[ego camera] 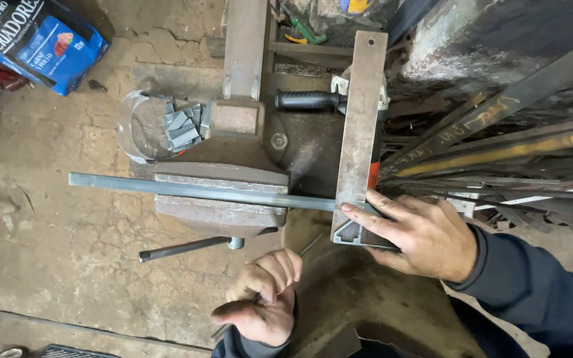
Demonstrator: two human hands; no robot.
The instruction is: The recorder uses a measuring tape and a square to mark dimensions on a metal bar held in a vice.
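Observation:
A long grey steel bar (167, 187) lies horizontally, clamped in the jaws of a bench vise (223, 199). A flat metal square (359, 119) lies across the bar's right end, running away from me. My right hand (419, 232), in a dark sleeve, presses on the square's near corner where it meets the bar, fingers spread. Below the vise, my left hand (263, 298) is closed around a thin metal rod (309, 245) that points up and right toward the square.
The vise's handle (187, 248) sticks out to the lower left. A black-handled power tool (309, 101) lies behind the vise. A clear tub of cut metal pieces (180, 126) stands to its left. Steel bars (498, 146) are stacked at right; a blue-and-black bag (41, 36) lies top left.

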